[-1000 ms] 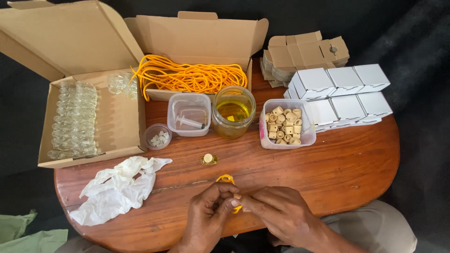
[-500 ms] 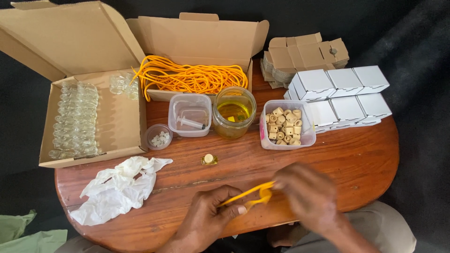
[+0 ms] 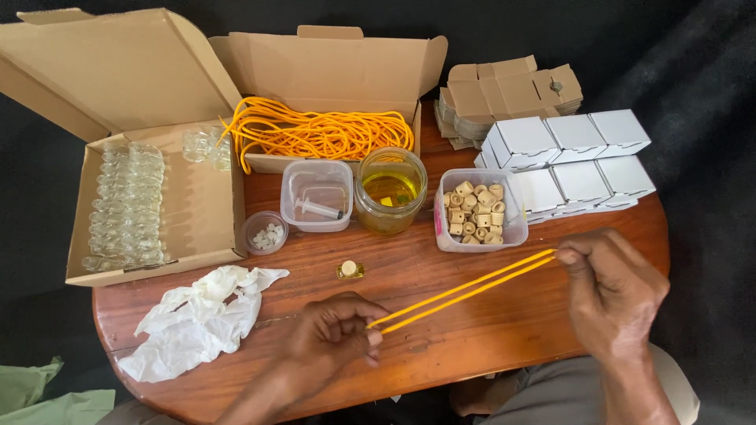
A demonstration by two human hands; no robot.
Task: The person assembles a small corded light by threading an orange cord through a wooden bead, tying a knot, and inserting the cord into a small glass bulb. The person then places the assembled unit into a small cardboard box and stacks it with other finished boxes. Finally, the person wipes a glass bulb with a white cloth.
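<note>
Stretching: a doubled yellow cord (image 3: 465,290) is pulled taut between the two hands, low over the near part of the table (image 3: 504,330).
Left hand: the left hand (image 3: 335,338) is set at the near edge, fingers pinched shut on the lower end of the cord.
Right hand: the right hand (image 3: 614,291) is held near the right edge, fingers curled tight on the upper end.
Cord: two strands are run side by side, slanting up from left to right, just in front of the tub of corks (image 3: 479,211).
Small bottle: a tiny corked bottle (image 3: 350,270) is stood at the middle of the table, apart from both hands.
Back row: a jar of yellow liquid (image 3: 390,191), a tub with a syringe (image 3: 317,196) and a small cup (image 3: 264,233) are lined up.
Far edge: a box of yellow cords (image 3: 319,134) is kept open.
Left edge: a box of glass vials (image 3: 130,205) is placed, with crumpled white tissue (image 3: 197,319) at the near left corner.
Right far corner: white cartons (image 3: 575,157) are stacked.
</note>
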